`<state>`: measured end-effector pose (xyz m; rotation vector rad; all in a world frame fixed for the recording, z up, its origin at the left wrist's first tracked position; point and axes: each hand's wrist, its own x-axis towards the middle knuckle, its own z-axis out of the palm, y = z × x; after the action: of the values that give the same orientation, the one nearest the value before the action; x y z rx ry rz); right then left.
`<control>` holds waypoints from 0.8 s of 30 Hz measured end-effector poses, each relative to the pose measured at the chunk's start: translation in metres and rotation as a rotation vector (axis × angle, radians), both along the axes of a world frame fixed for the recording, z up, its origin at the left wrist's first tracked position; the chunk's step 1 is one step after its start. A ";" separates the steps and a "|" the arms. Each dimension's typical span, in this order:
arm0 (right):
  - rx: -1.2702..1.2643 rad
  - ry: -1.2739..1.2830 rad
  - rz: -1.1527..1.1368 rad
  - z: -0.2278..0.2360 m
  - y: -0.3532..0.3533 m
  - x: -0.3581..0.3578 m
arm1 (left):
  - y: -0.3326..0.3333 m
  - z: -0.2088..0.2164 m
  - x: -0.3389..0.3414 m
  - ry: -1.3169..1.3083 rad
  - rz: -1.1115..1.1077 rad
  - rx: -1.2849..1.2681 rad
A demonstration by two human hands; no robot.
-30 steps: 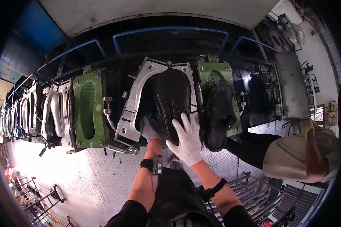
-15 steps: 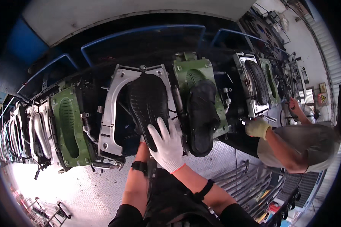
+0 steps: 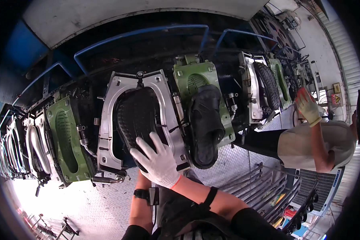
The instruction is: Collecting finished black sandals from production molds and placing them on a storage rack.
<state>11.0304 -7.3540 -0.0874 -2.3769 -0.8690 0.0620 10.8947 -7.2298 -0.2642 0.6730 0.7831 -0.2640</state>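
A black shoe sole, treaded along its edge, lies within the opening of a silver metal mould frame in front of me. My right hand, in a white knitted glove, rests over the sole's near end with its fingers spread. From below, my left forearm reaches up to the same end; the hand itself is hidden behind the right hand and the sole. Just to the right, a black slide sandal hangs over the near part of a green mould half.
Another green mould half and more silver moulds line up to the left. At right, a co-worker raises a gloved hand beside further moulds. A metal rack stands low right; blue rails run behind.
The sole has settled lower and further left into the silver frame, with my right hand moving along. The view has shifted slightly. The co-worker's gloved hand has risen away from the moulds.
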 end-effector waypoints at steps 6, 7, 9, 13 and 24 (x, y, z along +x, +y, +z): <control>0.133 -0.085 -0.035 -0.019 -0.006 -0.024 | -0.002 -0.006 -0.001 -0.014 0.013 0.024; 0.137 -0.077 -0.026 -0.019 -0.005 -0.024 | -0.001 -0.008 -0.001 -0.021 0.020 0.032; 0.131 -0.079 -0.003 -0.021 -0.006 -0.021 | -0.001 -0.011 0.002 -0.035 0.029 0.040; 0.139 -0.061 0.038 -0.016 -0.011 -0.012 | -0.005 -0.010 0.009 -0.047 0.037 0.074; 0.486 -0.025 -0.187 0.024 -0.023 0.114 | -0.013 -0.009 0.028 -0.047 0.011 0.089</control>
<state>11.1445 -7.3766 -0.0629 -1.9891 -0.5860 -0.2289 10.9229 -7.2426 -0.2729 0.7564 0.7571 -0.2035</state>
